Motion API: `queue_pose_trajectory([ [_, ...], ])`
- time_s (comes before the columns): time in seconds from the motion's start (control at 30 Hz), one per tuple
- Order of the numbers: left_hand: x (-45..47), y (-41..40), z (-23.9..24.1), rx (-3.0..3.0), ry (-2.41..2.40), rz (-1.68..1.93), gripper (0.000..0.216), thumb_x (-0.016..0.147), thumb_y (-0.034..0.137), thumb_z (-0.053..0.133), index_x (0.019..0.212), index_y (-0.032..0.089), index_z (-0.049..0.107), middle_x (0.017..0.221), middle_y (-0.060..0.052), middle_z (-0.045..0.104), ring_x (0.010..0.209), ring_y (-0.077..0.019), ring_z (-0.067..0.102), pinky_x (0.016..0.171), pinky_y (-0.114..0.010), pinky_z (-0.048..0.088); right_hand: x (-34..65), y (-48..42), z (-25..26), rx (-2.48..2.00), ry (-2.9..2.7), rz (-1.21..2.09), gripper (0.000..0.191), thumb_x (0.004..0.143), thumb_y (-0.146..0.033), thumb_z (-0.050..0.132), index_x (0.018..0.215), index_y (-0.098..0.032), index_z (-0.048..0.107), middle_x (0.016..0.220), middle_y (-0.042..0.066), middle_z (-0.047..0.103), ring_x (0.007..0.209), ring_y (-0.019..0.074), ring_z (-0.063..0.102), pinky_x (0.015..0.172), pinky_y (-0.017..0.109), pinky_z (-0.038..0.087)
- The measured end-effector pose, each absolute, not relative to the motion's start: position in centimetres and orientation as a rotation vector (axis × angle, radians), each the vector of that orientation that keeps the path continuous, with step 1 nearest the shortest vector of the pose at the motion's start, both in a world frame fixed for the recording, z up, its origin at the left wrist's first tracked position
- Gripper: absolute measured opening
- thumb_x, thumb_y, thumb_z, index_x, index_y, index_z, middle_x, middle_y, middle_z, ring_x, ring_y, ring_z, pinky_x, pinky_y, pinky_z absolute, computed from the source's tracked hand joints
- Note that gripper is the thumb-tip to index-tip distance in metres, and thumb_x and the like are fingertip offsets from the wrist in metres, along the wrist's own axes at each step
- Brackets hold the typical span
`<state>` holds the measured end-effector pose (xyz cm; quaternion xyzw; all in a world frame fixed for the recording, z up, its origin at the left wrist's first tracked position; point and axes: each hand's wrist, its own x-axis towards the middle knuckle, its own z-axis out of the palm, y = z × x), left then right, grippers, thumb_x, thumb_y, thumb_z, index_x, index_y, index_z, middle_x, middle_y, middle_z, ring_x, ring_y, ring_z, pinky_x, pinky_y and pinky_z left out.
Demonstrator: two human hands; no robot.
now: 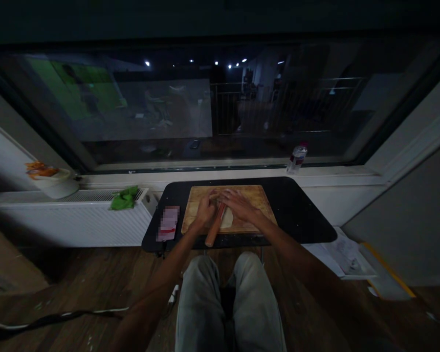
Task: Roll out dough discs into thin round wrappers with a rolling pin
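A wooden cutting board [258, 198] lies on a small black table [297, 210]. On the board is a pale piece of dough [227, 221] with a wooden rolling pin [214, 230] lying across it, its handle pointing toward me. My left hand [205, 211] rests with curled fingers on the board at the pin's left side. My right hand [238, 203] lies flat with fingers stretched over the dough and the far end of the pin.
A blurred red-and-white packet [167, 223] lies on the table's left edge. A plastic bottle [297, 157] stands on the window sill behind. A green cloth [124, 198] lies on the white radiator, a bowl [55, 182] farther left. Papers [342, 254] lie on the floor at right.
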<state>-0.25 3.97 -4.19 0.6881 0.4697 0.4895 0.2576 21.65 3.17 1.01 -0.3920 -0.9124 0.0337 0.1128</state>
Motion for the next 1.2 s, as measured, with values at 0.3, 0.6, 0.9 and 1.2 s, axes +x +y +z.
queue_pose_trajectory([
  [0.3,-8.1,0.6,-5.0,2.436,1.242,0.370,0.074,0.101,0.046,0.077,0.169,0.022,0.061,0.184,-0.016,0.048,0.170,-0.0383,0.045,0.141,-0.056,0.041,25.2,5.1,1.0,-0.984,-2.842,0.003,0.054,0.109,-0.007,0.059,0.158,-0.025,0.072,0.153,0.017,0.074,0.149,0.0327,0.060,0.132,0.061,0.041],
  [0.6,-8.2,0.6,-4.8,2.419,1.161,0.434,0.084,0.097,0.066,0.084,0.165,0.021,0.066,0.185,-0.017,0.046,0.174,-0.0391,0.041,0.141,-0.055,0.040,32.7,1.7,0.3,-1.368,-2.577,0.140,0.046,0.117,-0.030,0.055,0.160,-0.018,0.067,0.162,0.019,0.071,0.156,0.0337,0.062,0.133,0.055,0.046],
  [0.9,-8.6,0.5,-4.0,2.521,1.378,0.474,0.064,0.107,0.054,0.073,0.161,0.020,0.069,0.173,-0.018,0.062,0.165,-0.0349,0.055,0.140,-0.054,0.041,31.4,-0.3,2.3,-1.618,-2.484,0.143,0.049,0.120,-0.031,0.053,0.167,-0.020,0.059,0.169,0.019,0.065,0.158,0.0345,0.061,0.128,0.051,0.052],
  [1.2,-9.2,-0.6,-3.8,2.501,1.371,0.518,0.059,0.103,0.053,0.080,0.154,0.024,0.074,0.172,-0.016,0.063,0.162,-0.0337,0.058,0.139,-0.051,0.043,31.1,-1.4,2.5,-1.662,-2.431,0.230,0.048,0.122,-0.034,0.047,0.166,-0.019,0.058,0.167,0.019,0.065,0.154,0.0336,0.064,0.124,0.047,0.053],
])
